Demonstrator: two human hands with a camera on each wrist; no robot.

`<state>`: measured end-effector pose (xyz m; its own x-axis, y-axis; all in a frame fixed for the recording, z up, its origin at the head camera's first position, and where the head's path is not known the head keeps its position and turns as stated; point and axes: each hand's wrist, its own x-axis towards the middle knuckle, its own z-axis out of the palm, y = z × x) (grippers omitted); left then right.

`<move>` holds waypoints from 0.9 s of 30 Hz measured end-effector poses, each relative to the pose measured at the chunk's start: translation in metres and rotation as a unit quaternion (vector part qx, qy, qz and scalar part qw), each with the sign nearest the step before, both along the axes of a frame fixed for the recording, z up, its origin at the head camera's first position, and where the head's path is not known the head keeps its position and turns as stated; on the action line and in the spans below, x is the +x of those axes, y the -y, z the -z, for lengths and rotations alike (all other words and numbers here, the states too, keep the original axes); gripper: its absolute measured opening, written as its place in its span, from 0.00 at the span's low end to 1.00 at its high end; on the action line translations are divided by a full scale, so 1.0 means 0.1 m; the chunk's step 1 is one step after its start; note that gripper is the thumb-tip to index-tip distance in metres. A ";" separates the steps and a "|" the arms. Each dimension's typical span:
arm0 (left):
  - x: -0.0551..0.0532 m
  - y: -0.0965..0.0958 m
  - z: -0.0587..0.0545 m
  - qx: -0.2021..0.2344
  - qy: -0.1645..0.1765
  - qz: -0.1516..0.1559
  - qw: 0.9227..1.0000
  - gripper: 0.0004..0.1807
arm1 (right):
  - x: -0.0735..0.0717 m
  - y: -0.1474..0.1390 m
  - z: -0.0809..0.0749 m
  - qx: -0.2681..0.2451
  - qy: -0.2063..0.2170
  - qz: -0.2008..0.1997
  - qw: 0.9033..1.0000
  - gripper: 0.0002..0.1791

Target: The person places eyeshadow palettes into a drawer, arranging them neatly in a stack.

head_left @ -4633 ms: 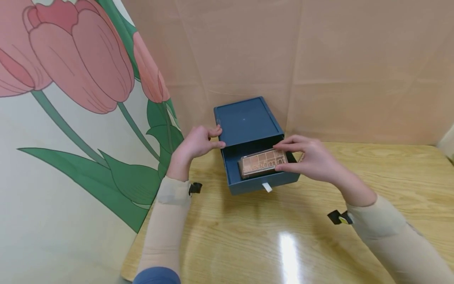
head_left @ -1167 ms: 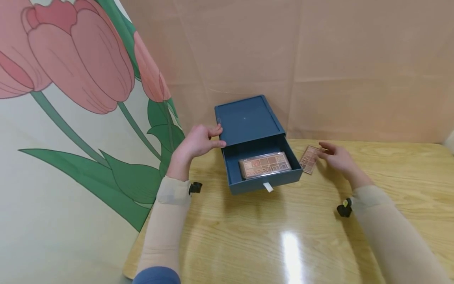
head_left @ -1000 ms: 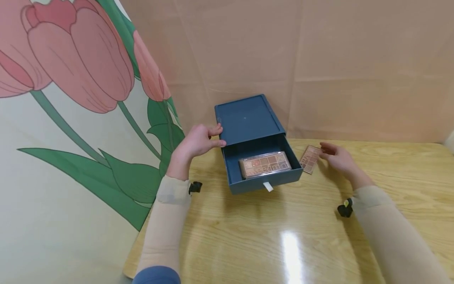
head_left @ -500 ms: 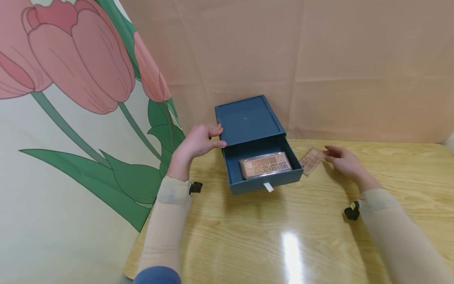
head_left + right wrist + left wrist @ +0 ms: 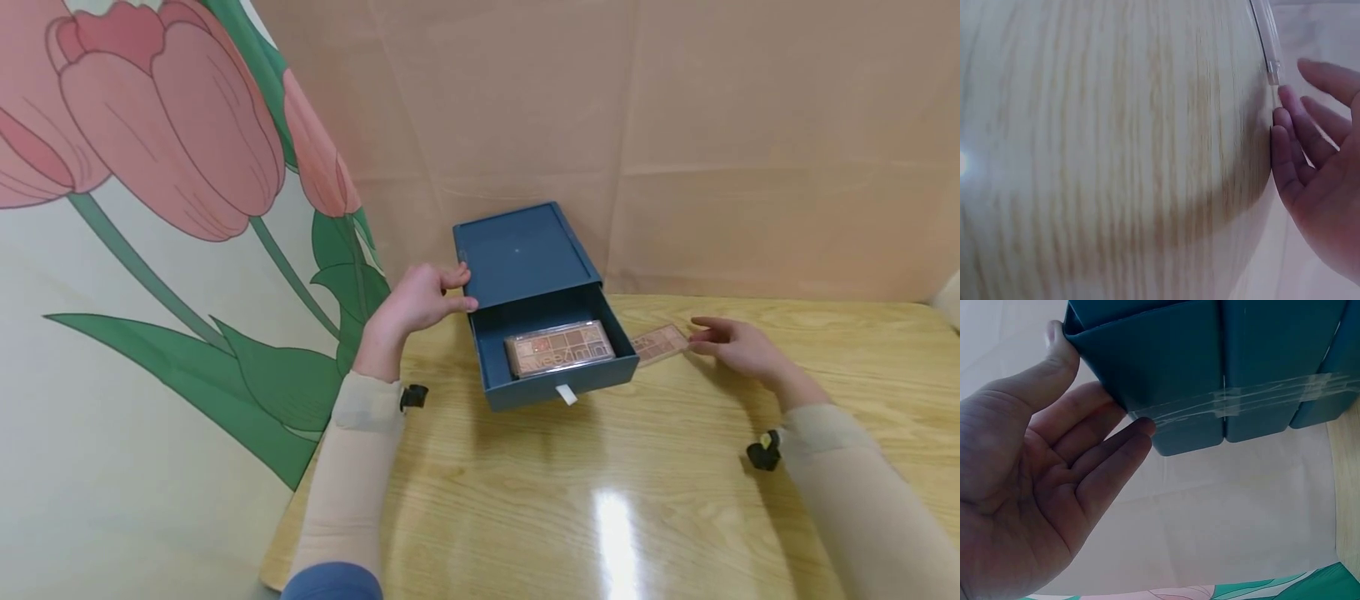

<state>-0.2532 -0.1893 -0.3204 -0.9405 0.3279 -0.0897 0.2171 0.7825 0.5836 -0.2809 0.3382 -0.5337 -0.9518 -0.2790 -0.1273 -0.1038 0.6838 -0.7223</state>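
A blue drawer box [image 5: 528, 254] stands against the back cloth with its drawer [image 5: 491, 367] pulled out. Inside lies an eyeshadow palette [image 5: 561, 347] with a clear lid. My left hand [image 5: 416, 298] touches the box's left side with fairly straight fingers; the left wrist view shows the thumb at its edge and the other fingertips on its side wall [image 5: 1166, 369]. On the table, right of the drawer, lies a second eyeshadow palette [image 5: 660, 344], its left end hidden behind the drawer. My right hand [image 5: 738, 346] touches its right end with loosely bent fingers.
In the left wrist view the box is a stack of blue units, with clear tape [image 5: 1229, 403] across their sides. A white pull tab [image 5: 566, 394] hangs from the drawer front. A tulip-print cloth [image 5: 187, 275] hangs at left, above the wooden table [image 5: 517, 500].
My right hand left the palette in the drawer and reached the one on the table. That palette has since turned, its right end swinging toward me. My left hand stays on the box.
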 end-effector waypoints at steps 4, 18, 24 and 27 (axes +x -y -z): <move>-0.01 0.00 0.00 0.004 0.006 -0.004 1.000 0.34 | -0.02 0.04 0.01 0.007 -0.010 -0.027 1.000 0.44; -0.02 0.01 -0.01 0.001 0.013 -0.008 1.000 0.34 | -0.08 0.24 -0.01 0.051 -0.064 -0.090 0.993 0.42; -0.02 0.01 -0.03 -0.004 0.011 -0.007 1.000 0.34 | -0.05 0.26 -0.02 0.064 -0.074 -0.102 0.990 0.41; -0.02 0.01 -0.03 -0.005 0.009 -0.008 1.000 0.34 | -0.04 0.26 -0.05 0.077 -0.072 -0.107 0.989 0.43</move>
